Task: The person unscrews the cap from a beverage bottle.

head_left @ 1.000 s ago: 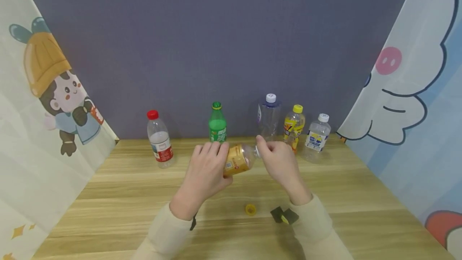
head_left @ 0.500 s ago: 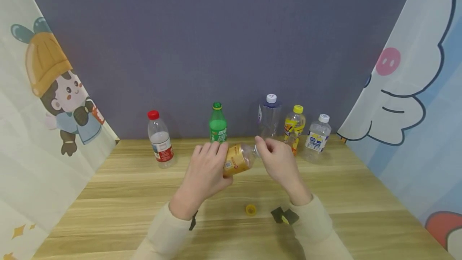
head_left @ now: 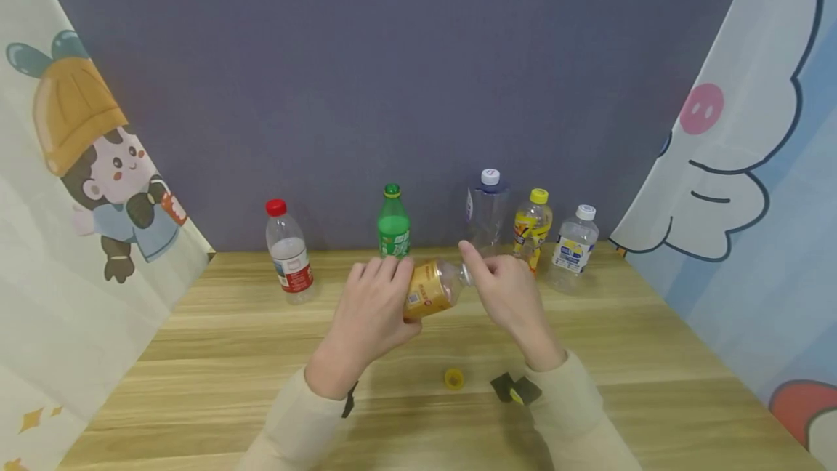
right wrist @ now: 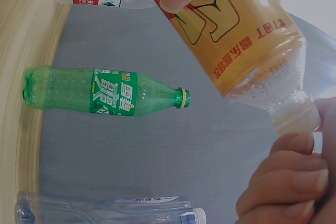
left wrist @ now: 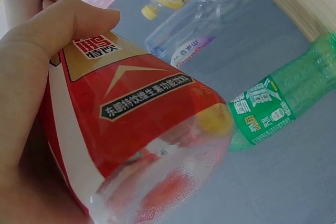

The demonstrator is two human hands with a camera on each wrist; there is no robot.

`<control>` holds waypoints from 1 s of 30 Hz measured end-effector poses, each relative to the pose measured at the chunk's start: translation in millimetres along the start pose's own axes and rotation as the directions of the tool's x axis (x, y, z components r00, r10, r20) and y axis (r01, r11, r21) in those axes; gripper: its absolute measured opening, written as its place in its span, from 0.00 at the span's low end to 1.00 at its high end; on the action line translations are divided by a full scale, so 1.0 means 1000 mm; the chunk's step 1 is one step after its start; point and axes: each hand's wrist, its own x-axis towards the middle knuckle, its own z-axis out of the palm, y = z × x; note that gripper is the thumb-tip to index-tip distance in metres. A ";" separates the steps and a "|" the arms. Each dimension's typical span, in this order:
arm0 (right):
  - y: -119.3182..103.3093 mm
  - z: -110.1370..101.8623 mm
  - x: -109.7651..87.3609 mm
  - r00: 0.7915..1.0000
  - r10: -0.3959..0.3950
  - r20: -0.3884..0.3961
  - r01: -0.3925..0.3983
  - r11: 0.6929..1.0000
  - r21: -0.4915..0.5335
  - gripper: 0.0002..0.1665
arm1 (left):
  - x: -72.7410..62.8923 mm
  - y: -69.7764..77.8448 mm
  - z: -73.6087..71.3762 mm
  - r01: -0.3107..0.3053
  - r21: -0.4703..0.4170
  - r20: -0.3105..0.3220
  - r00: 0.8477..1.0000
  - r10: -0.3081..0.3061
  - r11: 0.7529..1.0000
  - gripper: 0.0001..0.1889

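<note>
A clear plastic drink bottle (head_left: pixel 428 291) with a gold and red label is tilted above the table, its neck toward the right. My left hand (head_left: pixel 374 304) wraps round its labelled body; the left wrist view shows the clear base of the bottle (left wrist: pixel 142 114) and my thumb over the label. At the other end, my right hand (head_left: pixel 508 291) grips the whitish neck end, with curled fingers (right wrist: pixel 286 179) against it in the right wrist view. My right hand hides part of that end. A small yellow bottle cap (head_left: pixel 454 379) lies on the table below the hands.
Along the back of the wooden table (head_left: pixel 229 355) stand a red-capped bottle (head_left: pixel 290 256), a green bottle (head_left: pixel 394 227), a clear white-capped bottle (head_left: pixel 487 213), a yellow-capped bottle (head_left: pixel 532 227) and another white-capped bottle (head_left: pixel 573 249). A grey panel (head_left: pixel 405 78) rises behind them.
Both hands keep their hold on the bottle in almost the same place. My right thumb has risen slightly at the neck end.
</note>
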 end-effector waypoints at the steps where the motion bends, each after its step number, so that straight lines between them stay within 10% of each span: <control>1: 0.000 0.000 0.000 1.000 -0.005 0.001 0.005 1.000 0.000 0.40 | 0.000 0.000 0.000 -0.002 0.000 0.001 1.000 0.002 1.000 0.41; 23: 0.004 0.002 0.002 0.996 -0.084 0.016 0.083 0.995 0.060 0.32 | -0.001 0.000 -0.003 0.012 -0.010 0.037 0.999 -0.011 1.000 0.40; 30: 0.003 0.002 0.000 0.995 -0.002 0.098 0.004 1.000 -0.013 0.38 | -0.002 0.000 -0.002 -0.002 0.010 0.044 0.999 0.002 1.000 0.40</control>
